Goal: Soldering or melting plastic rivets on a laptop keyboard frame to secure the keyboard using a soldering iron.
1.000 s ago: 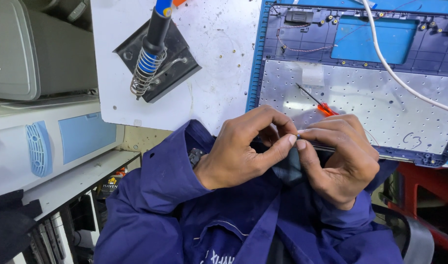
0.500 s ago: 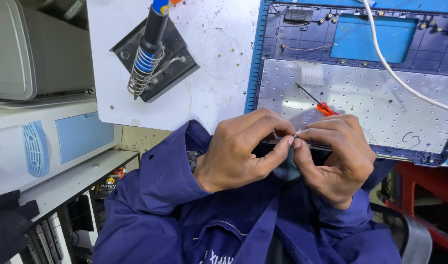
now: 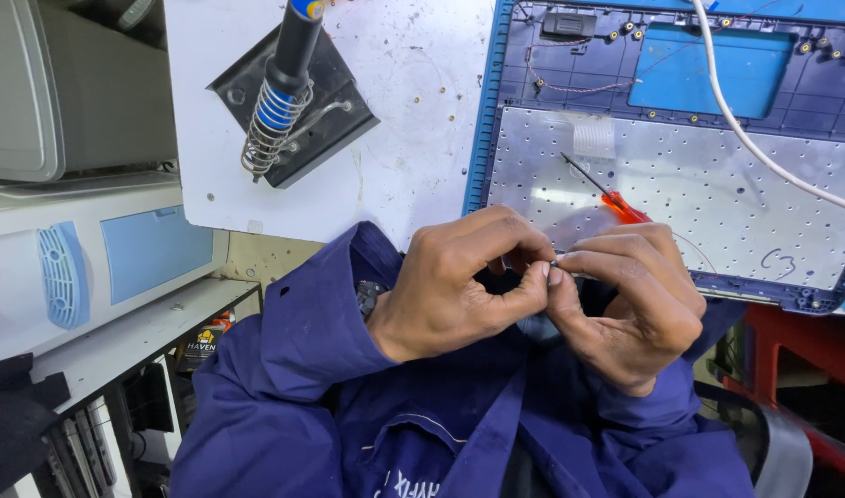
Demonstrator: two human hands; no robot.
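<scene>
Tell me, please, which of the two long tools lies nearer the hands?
The red-handled screwdriver on the metal plate, just above the right hand; the soldering iron stands farther off.

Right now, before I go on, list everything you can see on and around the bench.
soldering iron: 1, blue and black, in its coil holder, upper left of the white board
iron stand: 1, black base with a metal spring, on the white board
white board: 1, white, speckled, centre top
laptop base cover: 1, blue frame with a silver metal plate, upper right
screwdriver: 1, red handle and thin dark shaft, lying on the silver plate
cable: 1, white, running across the cover
machine housing: 1, white with pale blue panels, left
small part: 1, tiny, colour unclear, pinched between both hands' fingertips
sleeves: 2, dark blue, bottom
left hand: 1, grip closed on the small part
right hand: 1, grip closed on the small part
</scene>
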